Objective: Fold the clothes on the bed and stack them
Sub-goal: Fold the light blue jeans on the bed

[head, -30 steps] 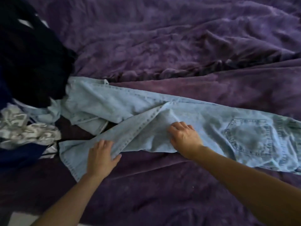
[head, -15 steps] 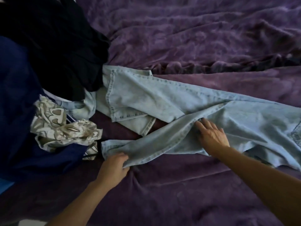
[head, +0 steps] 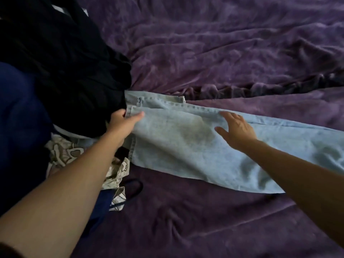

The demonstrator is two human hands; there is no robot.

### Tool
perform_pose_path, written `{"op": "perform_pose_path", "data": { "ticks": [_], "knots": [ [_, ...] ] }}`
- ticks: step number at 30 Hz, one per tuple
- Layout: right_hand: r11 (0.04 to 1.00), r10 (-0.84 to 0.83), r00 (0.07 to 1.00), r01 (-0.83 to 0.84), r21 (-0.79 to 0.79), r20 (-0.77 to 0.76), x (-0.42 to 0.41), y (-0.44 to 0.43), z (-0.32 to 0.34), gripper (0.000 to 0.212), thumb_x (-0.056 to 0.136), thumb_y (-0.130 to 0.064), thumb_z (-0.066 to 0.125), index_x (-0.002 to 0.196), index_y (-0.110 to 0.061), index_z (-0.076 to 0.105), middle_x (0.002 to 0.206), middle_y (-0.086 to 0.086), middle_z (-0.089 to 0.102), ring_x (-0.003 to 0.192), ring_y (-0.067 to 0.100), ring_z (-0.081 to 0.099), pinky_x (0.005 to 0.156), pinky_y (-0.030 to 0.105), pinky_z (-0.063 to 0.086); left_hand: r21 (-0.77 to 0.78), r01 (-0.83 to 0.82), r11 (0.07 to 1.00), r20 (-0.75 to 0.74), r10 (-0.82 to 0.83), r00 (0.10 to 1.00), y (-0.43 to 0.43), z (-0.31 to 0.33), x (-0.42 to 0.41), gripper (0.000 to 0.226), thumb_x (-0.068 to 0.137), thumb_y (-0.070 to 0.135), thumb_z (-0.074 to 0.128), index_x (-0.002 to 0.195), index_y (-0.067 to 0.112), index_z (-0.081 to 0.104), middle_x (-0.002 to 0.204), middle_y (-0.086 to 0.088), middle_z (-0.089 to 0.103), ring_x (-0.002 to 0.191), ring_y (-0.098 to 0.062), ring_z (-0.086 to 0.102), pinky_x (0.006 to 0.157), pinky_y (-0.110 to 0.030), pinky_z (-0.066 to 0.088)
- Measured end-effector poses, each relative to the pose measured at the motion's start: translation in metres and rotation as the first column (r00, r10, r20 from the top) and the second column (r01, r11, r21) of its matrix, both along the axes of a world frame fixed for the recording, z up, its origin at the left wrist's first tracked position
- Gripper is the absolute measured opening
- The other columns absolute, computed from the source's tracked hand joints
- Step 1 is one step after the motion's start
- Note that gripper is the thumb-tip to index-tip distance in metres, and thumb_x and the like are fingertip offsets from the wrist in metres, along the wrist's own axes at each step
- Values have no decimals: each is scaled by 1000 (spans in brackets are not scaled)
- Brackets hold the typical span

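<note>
Gripping a hem, our left hand (head: pixel 122 121) has drawn one leg of the jeans (head: pixel 186 151) over the other, across the bed (head: pixel 223 53) by the pile (head: pixel 65 71); our right hand (head: pixel 236 131), fingers spread, rests flat on them.

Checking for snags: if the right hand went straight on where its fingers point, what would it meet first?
Likely the stitched far seam of the light blue denim jeans, just past the right hand; then rumpled purple blanket. Depth unclear.

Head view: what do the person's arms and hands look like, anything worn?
The left forearm and right forearm are bare. The left hand and right hand show no ring, watch, bracelet or glove. A dark patch at the lower left corner may be a sleeve; unclear.
</note>
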State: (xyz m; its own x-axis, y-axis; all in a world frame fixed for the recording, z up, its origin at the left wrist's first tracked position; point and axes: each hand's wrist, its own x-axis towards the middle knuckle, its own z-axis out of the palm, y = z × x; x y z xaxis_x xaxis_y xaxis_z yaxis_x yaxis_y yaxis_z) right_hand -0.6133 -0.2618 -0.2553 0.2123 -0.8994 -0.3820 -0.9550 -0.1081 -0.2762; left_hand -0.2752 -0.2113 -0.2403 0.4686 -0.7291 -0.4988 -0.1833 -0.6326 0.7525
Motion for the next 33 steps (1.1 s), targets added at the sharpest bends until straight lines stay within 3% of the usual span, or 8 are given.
{"op": "perform_pose_path", "data": {
  "ticks": [6,10,13,16,19,23,27,33],
  "knots": [
    [992,-122,992,122,-30,-7,-9,-18,7,24,89,-36,58,107,-22,68,110,14,67,101,38,60,77,39,47,-106,21,994,37,-17,999,18,-20,14,19,83,25,67,75,9,62,79,-15,65,70,-20,57,65,-35,46],
    [951,-232,971,238,-197,52,-11,-40,17,27,90,-32,56,109,-15,67,110,20,66,100,43,59,80,43,47,-160,62,985,130,-42,991,2,-9,8,37,85,41,62,65,13,50,62,3,52,59,-11,47,58,-30,38],
    [965,-233,970,239,-107,65,-4,-45,14,42,87,-30,61,127,-20,56,125,15,57,115,38,51,92,47,46,11,-1,1000,-73,2,997,8,-12,-5,26,83,45,68,84,19,68,85,4,69,82,-11,65,73,-28,51],
    [977,-163,984,172,-129,74,4,-22,10,51,87,-35,64,135,-21,49,130,13,51,121,36,44,90,47,45,207,58,977,-324,12,946,29,-15,-2,48,64,50,81,98,18,73,99,-3,74,94,-21,70,88,-38,53],
    [985,-52,998,55,-164,25,7,14,5,53,91,-42,57,139,-21,44,136,9,46,125,31,40,90,46,44,119,18,993,-442,37,897,36,-6,-3,27,74,26,78,95,10,73,97,-9,74,89,-22,71,77,-31,58],
    [996,22,990,-34,-83,-138,0,34,-11,62,96,-54,38,151,-32,19,161,5,8,147,25,7,111,48,25,-36,17,999,-60,-19,998,29,8,13,6,82,22,74,81,17,71,78,2,72,74,-17,69,65,-26,53],
    [996,72,963,-57,68,-259,-8,42,-25,66,96,-61,22,152,-36,0,161,5,-12,148,27,-9,115,53,20,159,60,985,267,-101,958,33,9,21,31,76,29,78,92,10,61,85,-2,64,80,-25,63,67,-31,46],
    [986,162,982,-166,-33,-94,32,74,-23,73,93,-68,15,151,-34,-12,158,1,-25,145,21,-24,117,51,-4,226,0,974,-236,55,970,25,53,5,14,78,12,75,91,11,71,94,-10,73,85,-26,70,73,-35,54]
  ]
}}
